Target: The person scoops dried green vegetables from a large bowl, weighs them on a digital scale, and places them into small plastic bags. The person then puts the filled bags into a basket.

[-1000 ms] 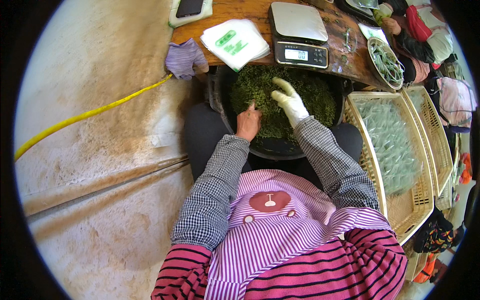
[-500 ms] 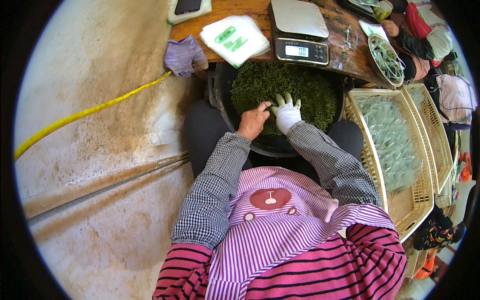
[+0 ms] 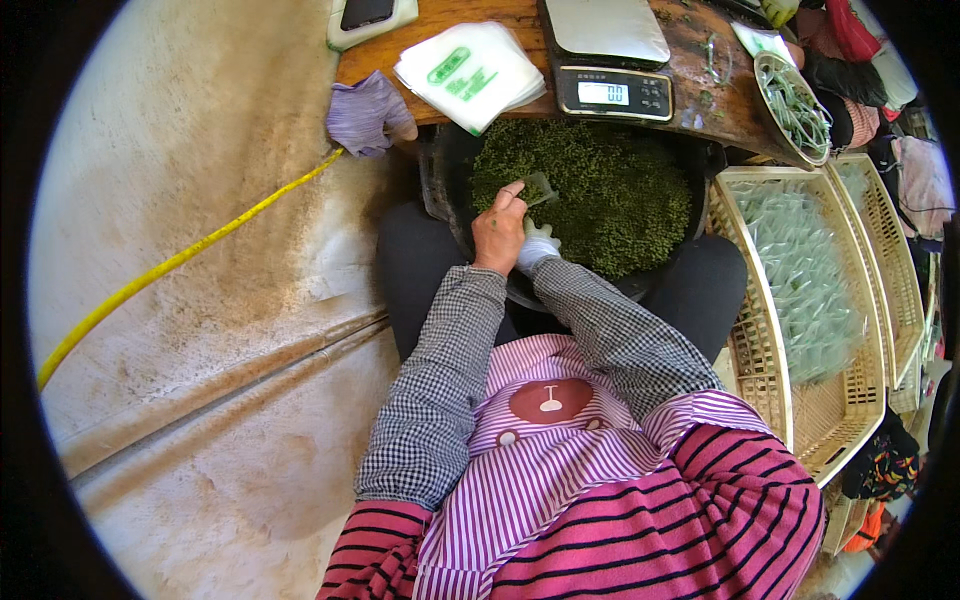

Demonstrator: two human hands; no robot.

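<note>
A black basin (image 3: 433,188) between my knees holds a heap of small green berries (image 3: 620,200) that look like green peppercorns. Over its left part, my bare left hand (image 3: 498,235) pinches a small clear plastic bag (image 3: 541,189), its far end lying above the berries. Close against it on the right is my right hand (image 3: 540,246) in a white glove, low over the near side of the heap. Its fingers are partly hidden and blurred, so what they hold, if anything, does not show.
On the wooden table (image 3: 440,20) ahead lie a stack of printed plastic bags (image 3: 470,75), a digital scale (image 3: 612,92), a phone (image 3: 366,12) and a bowl of green stems (image 3: 795,110). A purple glove (image 3: 368,112) hangs at its left corner. Crates (image 3: 765,330) with filled bags (image 3: 800,270) stand right.
The clear bag now shows in my left hand. My right hand has moved left and nearer, from spread over the berries to beside my left hand. The view has shifted slightly.
</note>
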